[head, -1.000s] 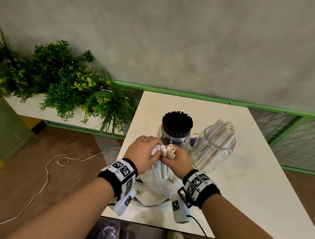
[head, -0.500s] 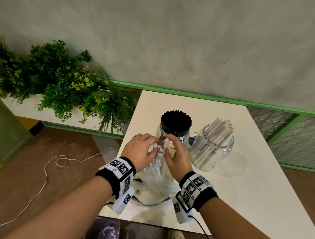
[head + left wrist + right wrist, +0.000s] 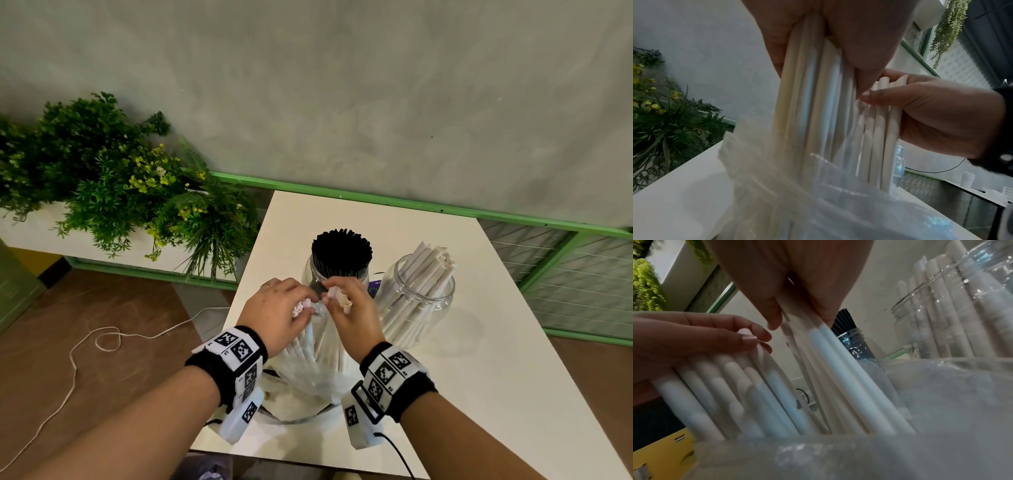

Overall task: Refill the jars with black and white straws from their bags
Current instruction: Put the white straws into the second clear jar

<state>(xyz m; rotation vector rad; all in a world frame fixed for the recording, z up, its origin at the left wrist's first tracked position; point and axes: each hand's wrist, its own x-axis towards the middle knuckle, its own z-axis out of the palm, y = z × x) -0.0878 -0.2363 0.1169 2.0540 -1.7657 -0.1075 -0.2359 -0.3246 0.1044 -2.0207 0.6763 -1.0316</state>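
White straws stand in their clear bag on the table, now split: the left hand grips one bunch, the right hand has drawn a few apart. Both jars stand just behind.

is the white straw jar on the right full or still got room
Still has room. The white straws lean to one side in the right jar, leaving clear glass bare, while the black straws pack their jar's mouth.
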